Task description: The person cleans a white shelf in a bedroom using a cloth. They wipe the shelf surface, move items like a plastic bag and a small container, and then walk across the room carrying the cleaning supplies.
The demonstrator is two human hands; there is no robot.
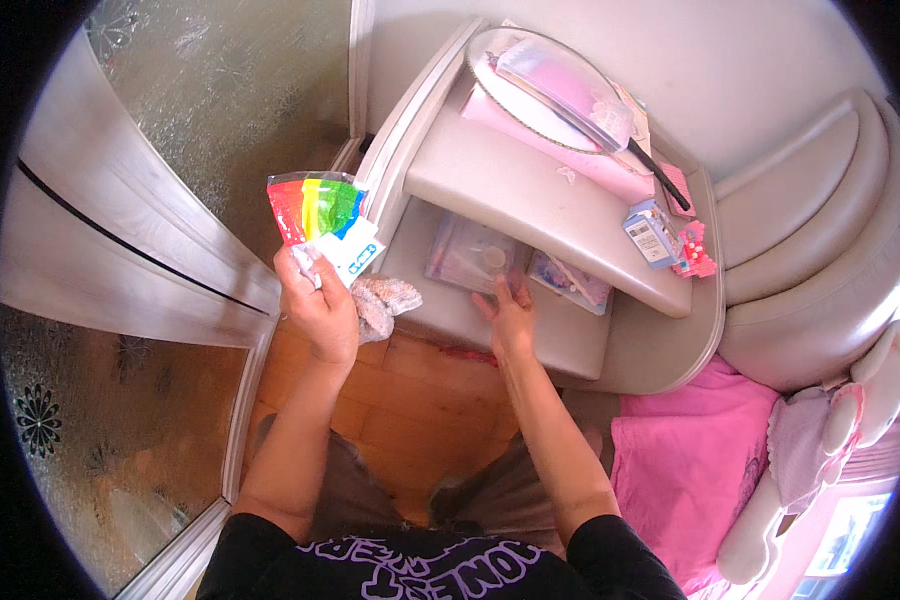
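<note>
My left hand (316,304) is closed around several things: a clear plastic packet with rainbow-coloured contents (319,206), a white card or wrapper bearing print (352,251), and a fluffy grey-brown item (381,304) hanging beside the palm. Over the lower shelf (427,307) of a padded beige unit, my right hand (511,311) has its fingers apart, at the edge of a clear plastic case (469,259). Whether the fingertips touch the case is hard to tell. Right of it lies a patterned flat box or book (570,281).
The upper shelf (495,184) holds a badminton racket (664,176), a pink box (525,124), a small blue-white box (651,236) and a pink beaded item (694,251). A pink cloth (682,457) and a plush toy (802,442) lie at right; a patterned glass door (135,390) stands left.
</note>
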